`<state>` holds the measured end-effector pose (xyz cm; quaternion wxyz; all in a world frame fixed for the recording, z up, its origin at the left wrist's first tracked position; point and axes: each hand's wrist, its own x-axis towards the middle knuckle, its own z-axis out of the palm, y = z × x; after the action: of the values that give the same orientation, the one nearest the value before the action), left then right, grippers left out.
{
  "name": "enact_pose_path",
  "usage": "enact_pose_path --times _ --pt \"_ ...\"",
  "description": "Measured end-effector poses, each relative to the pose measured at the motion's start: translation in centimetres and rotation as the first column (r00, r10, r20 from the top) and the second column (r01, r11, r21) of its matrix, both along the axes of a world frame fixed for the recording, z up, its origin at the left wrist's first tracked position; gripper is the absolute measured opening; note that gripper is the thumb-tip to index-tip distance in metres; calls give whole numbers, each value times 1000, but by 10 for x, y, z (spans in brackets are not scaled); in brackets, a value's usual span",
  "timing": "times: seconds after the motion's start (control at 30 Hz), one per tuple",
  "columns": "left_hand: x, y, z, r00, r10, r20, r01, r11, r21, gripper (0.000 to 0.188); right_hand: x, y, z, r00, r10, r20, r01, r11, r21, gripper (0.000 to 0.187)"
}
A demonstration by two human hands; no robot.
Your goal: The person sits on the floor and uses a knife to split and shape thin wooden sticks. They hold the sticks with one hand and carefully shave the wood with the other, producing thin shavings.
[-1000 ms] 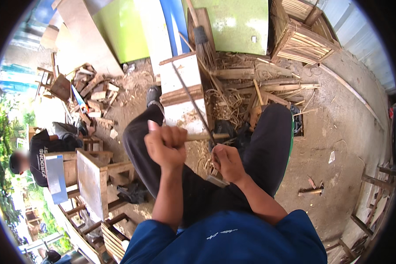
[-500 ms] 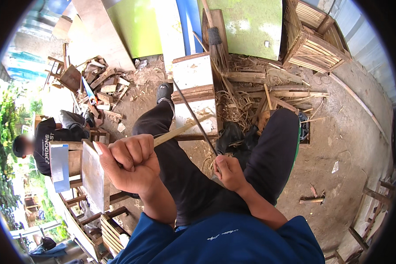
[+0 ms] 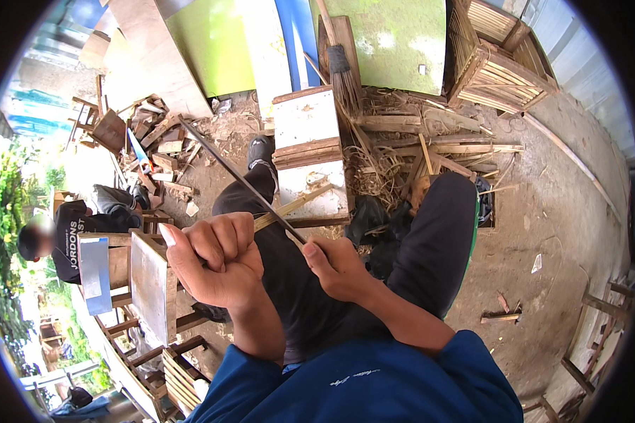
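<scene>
My left hand (image 3: 219, 257) is closed in a fist around a pale strip of bamboo or wood (image 3: 305, 200). The strip juts forward and right, its far end lying over a white-topped wooden bench (image 3: 307, 120); whether it touches is unclear. In my right hand (image 3: 338, 269) is a long, narrow, dark blade (image 3: 226, 163), its handle hidden by the fingers. The blade slants far to the left and crosses the strip just in front of my left fist. Contact between them looks likely at the crossing.
Wood scraps (image 3: 166, 148) are heaped at the far left. Beyond the bench lean a broom (image 3: 338, 67) and boards; shavings and wood pieces (image 3: 437, 148) lie to its right. A slatted wooden frame (image 3: 504, 63) stands far right. Another person (image 3: 74, 233) sits at the left.
My right hand has moved left and slightly up with the blade. The blade's crossing on the strip has shifted from near its far end to close by my left fist, which barely moved.
</scene>
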<state>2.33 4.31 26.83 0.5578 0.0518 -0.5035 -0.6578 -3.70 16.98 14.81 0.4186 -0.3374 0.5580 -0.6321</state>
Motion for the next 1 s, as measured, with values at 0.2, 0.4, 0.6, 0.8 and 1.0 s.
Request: enact_pose_path --times 0.2,0.4,0.6,0.8,1.0 --pt "2 -6 0 1000 -22 11 22 1000 7 58 0 -11 -14 996 -79 -40 78 997 -19 54" --pt "3 -7 2 1000 1 11 -1 1000 25 58 -5 -3 -45 994 -102 25 90 952 293 63" --pt "-3 -2 3 1000 -6 -7 7 999 52 60 1 -7 -6 992 -116 -40 122 977 174 55" --pt "-1 1 1 999 -35 6 35 999 12 59 -2 -13 1 990 -99 -101 97 995 -32 54" --pt "5 -2 1 1000 -14 -12 14 1000 28 59 -16 -11 -48 988 -106 -108 128 966 226 60"
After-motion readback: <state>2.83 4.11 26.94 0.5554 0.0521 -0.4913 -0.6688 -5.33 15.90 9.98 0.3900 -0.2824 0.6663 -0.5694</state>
